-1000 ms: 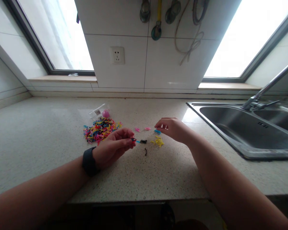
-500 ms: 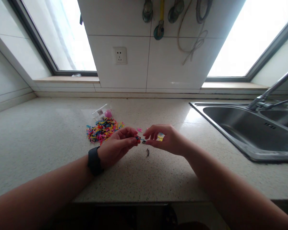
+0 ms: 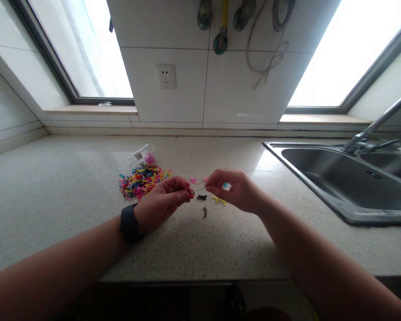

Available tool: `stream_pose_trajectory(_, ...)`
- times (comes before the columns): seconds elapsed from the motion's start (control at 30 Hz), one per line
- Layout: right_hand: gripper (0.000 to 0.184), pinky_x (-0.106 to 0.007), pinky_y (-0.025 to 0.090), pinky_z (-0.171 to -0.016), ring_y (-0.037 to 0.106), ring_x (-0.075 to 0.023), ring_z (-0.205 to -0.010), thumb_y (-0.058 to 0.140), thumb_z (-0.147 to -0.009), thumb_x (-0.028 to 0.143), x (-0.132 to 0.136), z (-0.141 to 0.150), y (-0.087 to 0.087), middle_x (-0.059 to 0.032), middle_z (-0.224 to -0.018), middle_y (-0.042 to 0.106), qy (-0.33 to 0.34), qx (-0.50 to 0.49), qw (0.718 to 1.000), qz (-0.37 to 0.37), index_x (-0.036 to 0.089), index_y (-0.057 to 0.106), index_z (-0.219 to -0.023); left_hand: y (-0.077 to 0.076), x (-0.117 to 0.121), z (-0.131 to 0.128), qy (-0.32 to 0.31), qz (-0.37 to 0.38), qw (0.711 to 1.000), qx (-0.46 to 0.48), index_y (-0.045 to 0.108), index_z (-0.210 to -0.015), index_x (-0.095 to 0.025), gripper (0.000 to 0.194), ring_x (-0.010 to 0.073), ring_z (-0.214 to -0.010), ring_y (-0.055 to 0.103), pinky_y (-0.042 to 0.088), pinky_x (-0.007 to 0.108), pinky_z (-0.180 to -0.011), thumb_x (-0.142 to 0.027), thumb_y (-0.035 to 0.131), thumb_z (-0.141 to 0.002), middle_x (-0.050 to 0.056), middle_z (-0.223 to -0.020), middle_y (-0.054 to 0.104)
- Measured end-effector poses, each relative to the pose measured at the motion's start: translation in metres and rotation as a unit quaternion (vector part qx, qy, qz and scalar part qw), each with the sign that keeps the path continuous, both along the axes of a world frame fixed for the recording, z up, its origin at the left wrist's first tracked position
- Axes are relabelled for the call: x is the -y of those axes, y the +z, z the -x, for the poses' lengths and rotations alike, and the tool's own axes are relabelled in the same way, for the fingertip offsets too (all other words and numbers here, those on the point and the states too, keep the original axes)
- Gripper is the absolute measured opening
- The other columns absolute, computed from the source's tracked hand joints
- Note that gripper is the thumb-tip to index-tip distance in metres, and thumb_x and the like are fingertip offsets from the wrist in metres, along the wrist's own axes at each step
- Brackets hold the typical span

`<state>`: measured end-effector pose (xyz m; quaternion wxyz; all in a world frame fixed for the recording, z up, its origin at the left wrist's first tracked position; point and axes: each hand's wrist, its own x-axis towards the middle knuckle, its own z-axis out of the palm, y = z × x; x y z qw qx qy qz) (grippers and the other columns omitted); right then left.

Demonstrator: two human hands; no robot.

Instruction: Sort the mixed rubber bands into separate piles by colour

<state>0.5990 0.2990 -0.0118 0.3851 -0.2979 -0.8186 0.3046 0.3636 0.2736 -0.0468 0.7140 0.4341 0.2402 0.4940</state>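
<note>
Near the middle of the counter, my left hand [image 3: 163,198] is closed, its thumb and fingertips pinching a small bunch of elastic bands [image 3: 191,194], red and dark where they show. My right hand [image 3: 235,191] is just to the right, its fingertips closed on a thin dark elastic band [image 3: 202,188] that points toward the left hand. Between and below the hands lie a little group of black bands [image 3: 202,197] and a dark curved strand [image 3: 205,211]. Yellow bands [image 3: 219,200] are under my right hand, and pink bands [image 3: 193,180] lie behind the fingertips. Something blue [image 3: 225,185] shows between the right fingers.
A mixed heap of coloured elastic bands [image 3: 142,182] lies behind my left hand. A clear plastic bag [image 3: 136,156] and a pink round thing [image 3: 149,158] adjoin it. The steel sink [image 3: 341,178] with its tap [image 3: 357,142] is on the right; the tiled wall [image 3: 170,107] stands behind.
My right hand has moved slightly up and right, away from the left. The blue piece between the hands no longer shows there, and the black and yellow bands on the counter are more visible.
</note>
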Motion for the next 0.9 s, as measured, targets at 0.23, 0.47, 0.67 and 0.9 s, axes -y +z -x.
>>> stream_pose_trajectory(0.23,0.017,-0.026,0.044,-0.054,0.053,-0.0092,-0.059,0.074,-0.083,0.035,-0.003,-0.003,0.005,0.0011,-0.068,0.064,-0.016,-0.102,0.992,0.077,0.018,0.07,-0.086,0.001,0.003,0.001,-0.007,0.008,1.0,-0.014,0.071,-0.091,-0.014,0.02,0.0096,-0.076,0.068,0.052,0.019,-0.075,-0.009,0.082,-0.075,0.002,-0.085,0.071)
stream_pose_trajectory(0.47,0.023,-0.026,0.048,-0.055,0.057,-0.0091,-0.058,0.075,-0.083,0.042,-0.007,-0.009,0.01,-0.0009,-0.074,0.071,-0.02,-0.177,0.977,0.116,0.02,0.069,-0.085,-0.002,0.005,0.001,-0.026,-0.01,0.999,-0.043,0.072,-0.09,-0.015,0.017,0.0104,-0.077,0.068,0.051,0.019,-0.073,-0.012,0.082,-0.077,0.002,-0.083,0.072)
stream_pose_trajectory(0.67,0.018,-0.025,0.047,-0.053,0.057,-0.0087,-0.056,0.074,-0.085,0.037,-0.009,-0.012,0.008,-0.0005,-0.073,0.071,-0.018,-0.185,0.977,0.105,0.02,0.069,-0.085,-0.001,0.005,0.0,-0.03,-0.029,0.997,-0.065,0.071,-0.089,-0.015,0.016,0.0099,-0.074,0.066,0.05,0.019,-0.071,-0.014,0.083,-0.077,0.002,-0.081,0.071)
stream_pose_trajectory(0.9,0.018,-0.027,0.046,-0.055,0.056,-0.0096,-0.058,0.07,-0.087,0.038,-0.012,-0.014,0.008,-0.0007,-0.075,0.07,-0.03,-0.165,0.982,0.085,0.02,0.069,-0.086,-0.001,0.006,0.0,-0.033,-0.034,0.996,-0.08,0.071,-0.089,-0.015,0.017,0.0097,-0.074,0.066,0.049,0.019,-0.07,-0.016,0.083,-0.077,0.001,-0.08,0.072)
